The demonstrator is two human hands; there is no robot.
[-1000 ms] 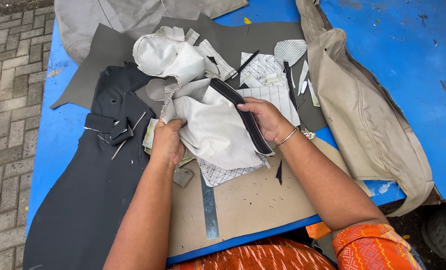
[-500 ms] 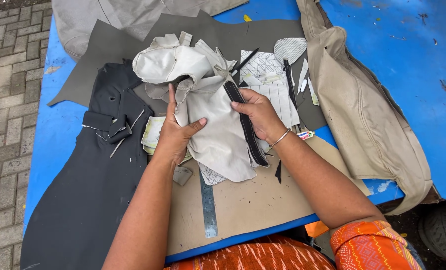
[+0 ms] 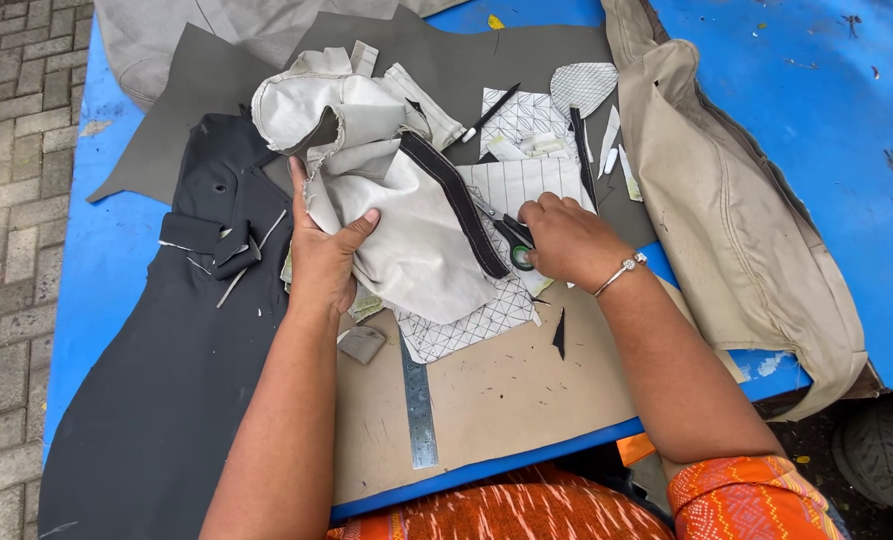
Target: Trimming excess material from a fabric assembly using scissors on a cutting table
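My left hand [image 3: 322,255] grips a crumpled beige fabric piece [image 3: 407,250] from its left side, thumb pressed on the cloth. A black strip [image 3: 457,205] runs diagonally down the fabric. My right hand [image 3: 567,240] rests just right of the fabric, fingers closed on the handles of small scissors [image 3: 512,245] with a green ring. The scissor blades point up-left under the fabric's edge. Beneath lie white quilted-pattern pieces [image 3: 467,325] on a tan cardboard sheet [image 3: 497,400].
A metal ruler [image 3: 419,410] lies on the cardboard. Black fabric [image 3: 157,380] covers the left of the blue table [image 3: 797,130], grey sheet [image 3: 197,110] behind it. A beige padded cover [image 3: 737,230] lies at right. Small scraps and a pen [image 3: 487,115] sit beyond. Brick paving is at left.
My right hand let go of the fabric's black strip and dropped right onto the scissors. My left hand shifted its hold and the fabric lifted and turned toward the left.
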